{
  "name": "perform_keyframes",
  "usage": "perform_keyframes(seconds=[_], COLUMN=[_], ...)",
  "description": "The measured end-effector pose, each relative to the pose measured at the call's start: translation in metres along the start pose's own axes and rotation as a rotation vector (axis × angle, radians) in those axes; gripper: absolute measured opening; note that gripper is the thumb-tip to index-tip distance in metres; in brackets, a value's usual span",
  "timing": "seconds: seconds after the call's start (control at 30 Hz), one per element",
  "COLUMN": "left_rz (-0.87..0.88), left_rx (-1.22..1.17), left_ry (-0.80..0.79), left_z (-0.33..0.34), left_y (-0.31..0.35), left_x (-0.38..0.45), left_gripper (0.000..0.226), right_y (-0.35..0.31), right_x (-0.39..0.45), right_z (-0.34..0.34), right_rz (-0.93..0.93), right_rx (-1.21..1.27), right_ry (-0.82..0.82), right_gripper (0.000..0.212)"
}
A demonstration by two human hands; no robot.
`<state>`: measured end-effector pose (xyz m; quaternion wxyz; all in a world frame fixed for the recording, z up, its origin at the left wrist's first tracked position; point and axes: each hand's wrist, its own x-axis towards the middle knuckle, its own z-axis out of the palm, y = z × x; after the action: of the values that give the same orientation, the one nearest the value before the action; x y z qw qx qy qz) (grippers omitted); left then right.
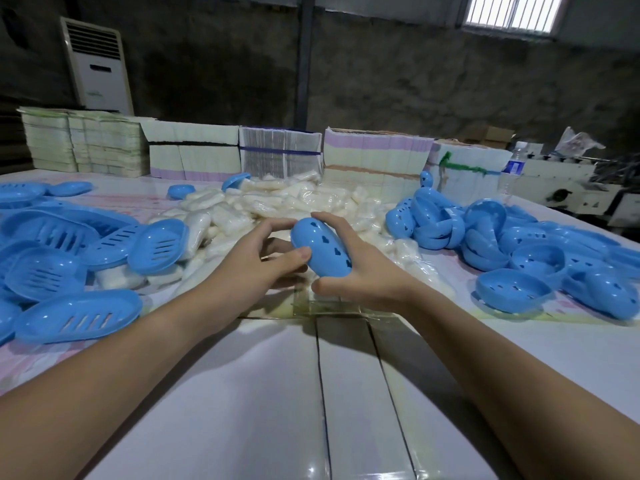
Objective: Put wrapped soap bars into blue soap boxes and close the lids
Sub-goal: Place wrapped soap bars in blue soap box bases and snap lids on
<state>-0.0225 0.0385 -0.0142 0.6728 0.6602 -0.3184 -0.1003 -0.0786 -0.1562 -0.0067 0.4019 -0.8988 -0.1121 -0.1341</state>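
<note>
Stacked flat cartons [280, 152] line the table's far edge — air conditioner [97, 65] behind, water bottle [512, 173] right.

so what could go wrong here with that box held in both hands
1. The blue soap box is held tilted between the left hand and right hand, above the table; it may slip, or, if not fully snapped, spring open.
2. The heap of wrapped soap bars lies close behind, so setting the box down carelessly could scatter bars.

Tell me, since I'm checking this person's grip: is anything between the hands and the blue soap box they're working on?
Nothing visible. The left hand and right hand both hold the blue soap box directly, with bare fingers curled around its sides, above the pile of wrapped soap bars.
</note>
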Motion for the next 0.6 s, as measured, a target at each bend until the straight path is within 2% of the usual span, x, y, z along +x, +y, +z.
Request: perform_keyframes(seconds=[0.07, 0.17, 0.33, 0.47, 0.6], left_rz=[-0.024, -0.033, 0.087, 0.183, 0.257], left_rx=[-0.001, 0.022, 0.293, 0.495, 0.635], left_ry=[-0.033, -0.082, -0.133, -0.213, -0.189], left_z=[-0.003, -0.003, -0.004, -0.011, -0.02], left_y=[-0.001, -0.007, -0.022, -0.031, -0.058], left_x=[0.001, 0.004, 0.01, 0.014, 0.028], left_gripper=[0.049, 0.03, 0.022, 0.044, 0.058], right_y=[-0.002, -0.009, -0.005, 0.012, 0.035], right_x=[-0.001, -0.005, -0.037, -0.086, -0.143], right_z=[0.001, -0.007, -0.047, -0.105, -0.166], right_rz=[0.028, 0.124, 0.248, 0.439, 0.641], right_rx=[-0.016, -0.099, -0.28, -0.412, -0.61], right_ry=[0.0, 0.018, 0.149, 0.347, 0.505], right_gripper=[0.082, 0.073, 0.068, 0.068, 0.065])
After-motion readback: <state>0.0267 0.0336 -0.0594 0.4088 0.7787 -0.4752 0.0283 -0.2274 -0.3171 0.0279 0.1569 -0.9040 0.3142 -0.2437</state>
